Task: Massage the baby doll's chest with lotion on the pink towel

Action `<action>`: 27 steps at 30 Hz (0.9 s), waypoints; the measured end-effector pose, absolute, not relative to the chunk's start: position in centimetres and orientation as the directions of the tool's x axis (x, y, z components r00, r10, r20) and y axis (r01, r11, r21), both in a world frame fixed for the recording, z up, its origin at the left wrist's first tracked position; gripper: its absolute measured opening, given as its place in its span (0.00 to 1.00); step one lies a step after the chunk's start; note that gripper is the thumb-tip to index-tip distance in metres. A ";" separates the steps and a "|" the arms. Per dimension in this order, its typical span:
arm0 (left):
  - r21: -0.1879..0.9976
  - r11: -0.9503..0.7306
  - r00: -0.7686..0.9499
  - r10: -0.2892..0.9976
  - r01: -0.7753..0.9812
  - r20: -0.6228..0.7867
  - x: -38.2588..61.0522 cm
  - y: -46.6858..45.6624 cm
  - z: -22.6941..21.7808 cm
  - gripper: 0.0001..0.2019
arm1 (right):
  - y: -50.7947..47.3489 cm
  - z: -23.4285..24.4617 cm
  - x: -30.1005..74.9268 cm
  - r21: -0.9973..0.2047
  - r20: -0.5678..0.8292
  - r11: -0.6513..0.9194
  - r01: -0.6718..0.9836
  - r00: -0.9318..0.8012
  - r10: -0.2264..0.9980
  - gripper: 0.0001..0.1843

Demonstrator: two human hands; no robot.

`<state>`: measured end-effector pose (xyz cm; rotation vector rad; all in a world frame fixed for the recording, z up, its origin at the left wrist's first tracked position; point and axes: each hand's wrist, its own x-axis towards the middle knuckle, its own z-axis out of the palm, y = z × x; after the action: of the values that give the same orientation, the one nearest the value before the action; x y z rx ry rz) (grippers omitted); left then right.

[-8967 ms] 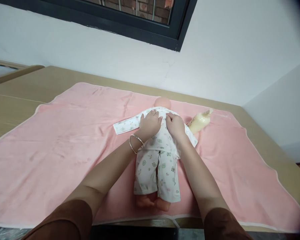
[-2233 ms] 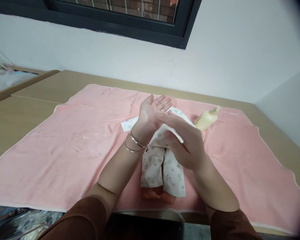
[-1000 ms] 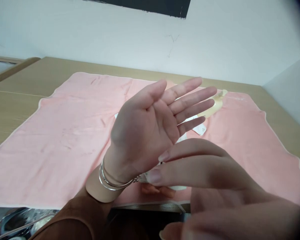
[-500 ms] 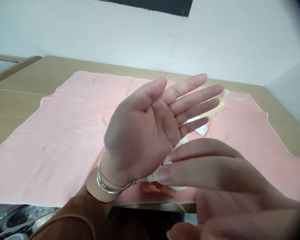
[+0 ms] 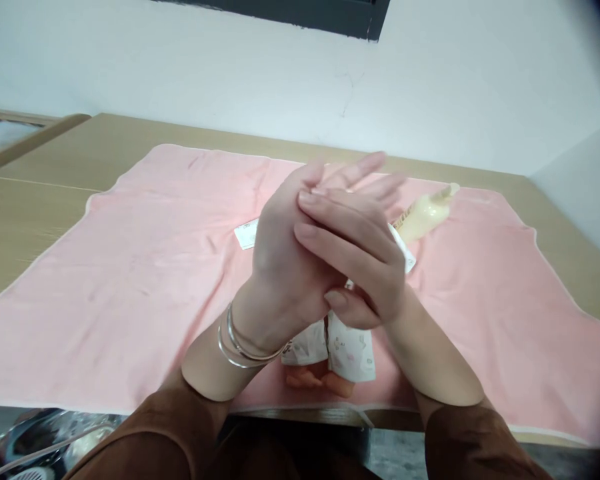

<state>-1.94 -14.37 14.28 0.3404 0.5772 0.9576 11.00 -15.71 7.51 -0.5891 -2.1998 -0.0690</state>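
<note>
My left hand (image 5: 280,260) is raised palm up with its fingers stretched out, two silver bangles (image 5: 240,343) on the wrist. My right hand (image 5: 360,260) lies flat across that palm, fingers straight and thumb tucked under; nothing shows between the hands. Both hover over a baby doll on the pink blanket (image 5: 155,267). Of the doll I see only the printed white trousers (image 5: 350,347), bare feet (image 5: 320,380) and one sleeve end (image 5: 247,233); the rest is hidden behind my hands. A cream feeding bottle (image 5: 425,215) lies just right of the doll.
The blanket covers a wooden table (image 5: 40,200) set against a white wall, under a dark window frame (image 5: 300,13). The table's near edge runs just past the doll's feet. A shiny metal object (image 5: 30,447) sits low at the left.
My right hand has swung up from near the camera and come down onto my left palm. Both hands have moved away from the camera, and the doll's trousers and the bottle show again.
</note>
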 end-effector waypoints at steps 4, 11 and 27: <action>0.619 0.323 0.268 0.946 -0.716 -0.183 -0.6 -12.6 13.4 0.31 | -11.2 6.2 10.9 -0.240 0.670 0.807 0.539 -0.509 0.540 0.40; 0.753 0.045 -0.020 0.997 -0.657 -0.077 1.8 -5.5 6.4 0.15 | -4.3 0.1 13.1 -0.458 0.467 0.620 0.637 -0.422 0.778 0.41; 0.828 0.001 -0.260 0.949 -0.561 -0.178 1.3 0.5 -1.3 0.18 | -4.3 -1.1 12.1 -0.229 0.157 0.224 0.947 -0.192 0.969 0.34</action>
<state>1.29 0.53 -1.28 0.5348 1.0042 1.5743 12.06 -4.29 -1.11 -1.8014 -2.2345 0.1166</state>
